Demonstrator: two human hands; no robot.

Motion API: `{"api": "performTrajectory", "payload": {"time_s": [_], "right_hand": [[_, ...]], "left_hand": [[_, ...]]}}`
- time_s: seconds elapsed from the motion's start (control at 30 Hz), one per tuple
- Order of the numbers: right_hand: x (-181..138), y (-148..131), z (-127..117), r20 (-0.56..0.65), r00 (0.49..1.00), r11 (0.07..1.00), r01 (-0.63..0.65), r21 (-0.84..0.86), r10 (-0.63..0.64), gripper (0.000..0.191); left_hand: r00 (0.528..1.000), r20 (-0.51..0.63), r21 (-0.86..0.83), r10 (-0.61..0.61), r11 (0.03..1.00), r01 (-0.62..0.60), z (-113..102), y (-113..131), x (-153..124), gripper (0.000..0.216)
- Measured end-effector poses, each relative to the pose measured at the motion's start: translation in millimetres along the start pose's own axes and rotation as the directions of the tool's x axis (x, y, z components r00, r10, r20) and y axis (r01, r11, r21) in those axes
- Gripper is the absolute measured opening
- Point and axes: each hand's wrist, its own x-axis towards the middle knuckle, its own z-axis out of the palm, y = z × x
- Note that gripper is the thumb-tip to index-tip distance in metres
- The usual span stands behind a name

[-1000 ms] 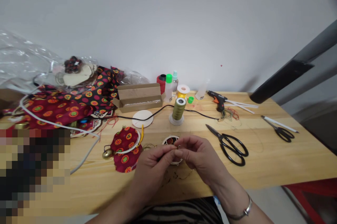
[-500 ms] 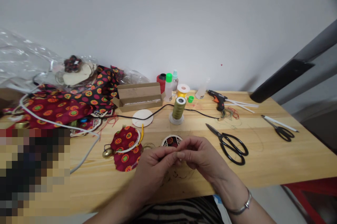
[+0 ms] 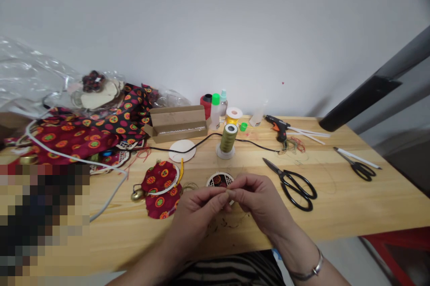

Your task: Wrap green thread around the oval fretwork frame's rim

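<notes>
My left hand [image 3: 201, 210] and my right hand [image 3: 251, 198] meet fingertip to fingertip above the table's front part. Both are closed in a pinch; whatever lies between the fingertips is too small to make out. Just beyond them, partly covered by the fingers, lies a round lattice-edged piece [image 3: 220, 179] with dark patterned fabric. Left of my left hand is a dark red floral fabric piece [image 3: 159, 178] with a white rim, a yellow cord [image 3: 182, 169] and a brass bell [image 3: 137, 195]. A spool of olive thread [image 3: 229, 139] stands behind the hands.
Black-handled scissors [image 3: 297, 187] lie to the right, with smaller scissors [image 3: 361, 169] farther off. At the back are a glue gun [image 3: 279, 127], an open cardboard box [image 3: 178, 125] and a green-capped bottle [image 3: 215, 111]. Patterned fabric [image 3: 74, 140] is heaped at left.
My right hand has shifted slightly right, its wrist turning a little. More of the round lattice piece shows behind the fingers. The fingertips stay together.
</notes>
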Motion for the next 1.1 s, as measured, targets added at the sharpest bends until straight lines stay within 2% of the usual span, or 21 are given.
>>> {"api": "performTrajectory", "payload": {"time_s": [0.1, 0.2, 0.37, 0.53, 0.7, 0.87, 1.1], "right_hand": [[-1.2, -1.5, 3.0, -0.005, 1.000, 1.000, 0.005, 0.022, -0.004, 0.011], [-1.5, -1.0, 2.9, 0.011, 1.000, 1.000, 0.015, 0.021, -0.016, 0.009], [-1.0, 2.9, 1.4, -0.007, 1.000, 0.999, 0.028, -0.015, -0.028, 0.007], [-2.6, 4.8, 0.6, -0.020, 0.997, 0.993, 0.069, -0.095, -0.071, 0.008], [-5.0, -0.7, -1.5, 0.046, 0.990, 0.973, 0.137, -0.186, -0.131, 0.009], [-5.2, -6.2, -5.0, 0.039, 0.980, 0.938, 0.198, -0.284, -0.195, 0.008], [-6.1, -5.7, -4.3, 0.055, 0.979, 0.949, 0.204, -0.242, -0.197, 0.008]], "left_hand": [[1.000, -0.004, 0.009, 0.002, 1.000, -0.002, 0.9, -0.4, 0.1, 0.020], [1.000, 0.010, -0.085, -0.012, 0.996, 0.013, 2.1, -1.7, -0.5, 0.023], [0.992, -0.008, -0.275, -0.129, 0.954, 0.121, 4.5, -3.6, -0.2, 0.023], [0.972, 0.037, -0.347, -0.232, 0.909, 0.230, 3.2, -5.5, 0.3, 0.022], [0.965, 0.086, -0.290, -0.247, 0.921, 0.261, 2.3, -0.1, 2.0, 0.018], [0.973, 0.087, -0.175, -0.212, 0.959, 0.225, 0.3, 4.2, 3.7, 0.013], [0.977, 0.052, -0.136, -0.209, 0.967, 0.214, 1.7, 6.7, 5.1, 0.011]]}}
